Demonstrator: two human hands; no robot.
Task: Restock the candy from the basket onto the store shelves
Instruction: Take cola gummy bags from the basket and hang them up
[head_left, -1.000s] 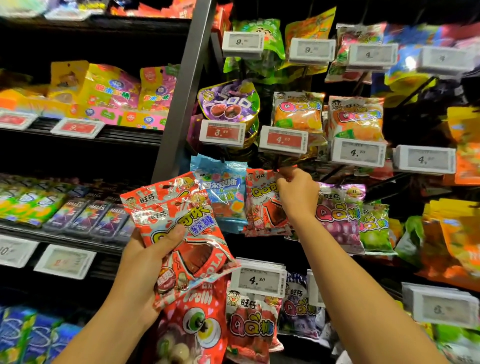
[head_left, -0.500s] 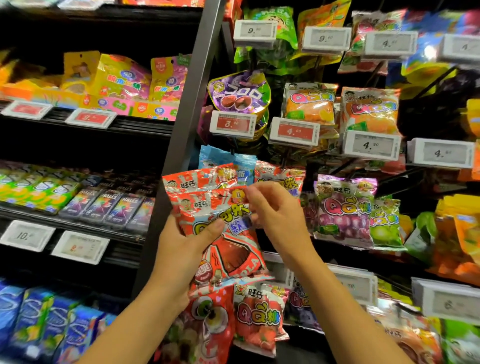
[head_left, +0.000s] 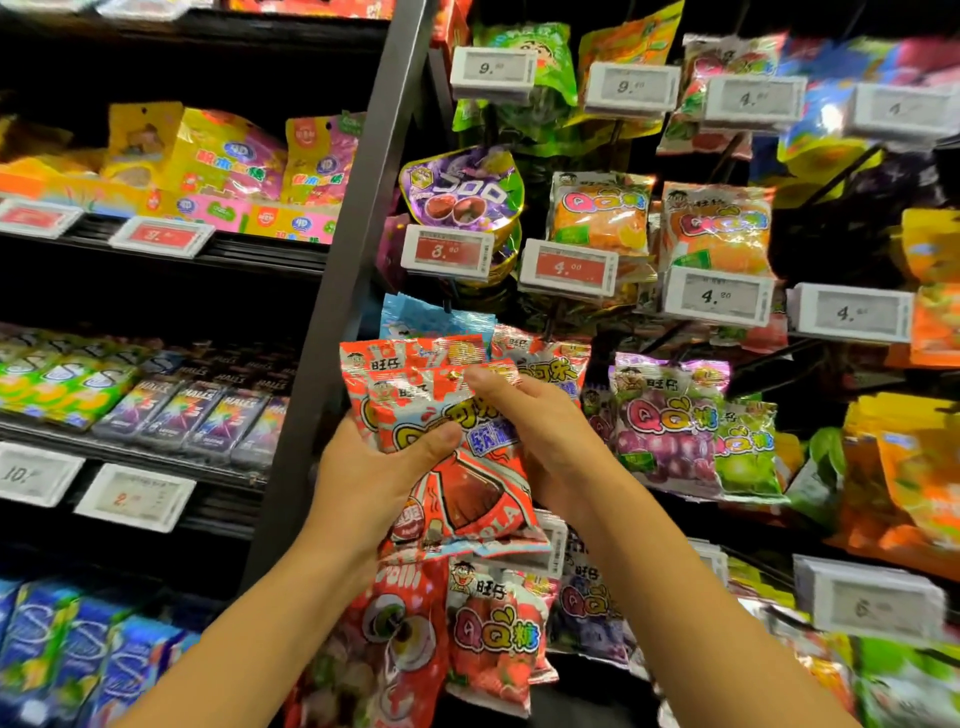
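My left hand (head_left: 379, 478) grips a small stack of red cola gummy bags (head_left: 467, 488) from below, thumb across the front one. My right hand (head_left: 524, 415) pinches the top edge of the front bag, fingers wrapped round its right side. Behind the stack, another red cola bag (head_left: 550, 353) hangs on a peg of the hook display. The basket is not in view.
A dark metal upright (head_left: 358, 249) divides flat shelves on the left from peg hooks on the right. Price tags (head_left: 569, 267) stick out on the pegs. Purple grape gummy bags (head_left: 670, 421) hang just right of my hands, strawberry bags (head_left: 493, 629) below.
My right hand has come down from the peg to the bags in my left hand and now pinches the front bag's top. The view has shifted slightly.
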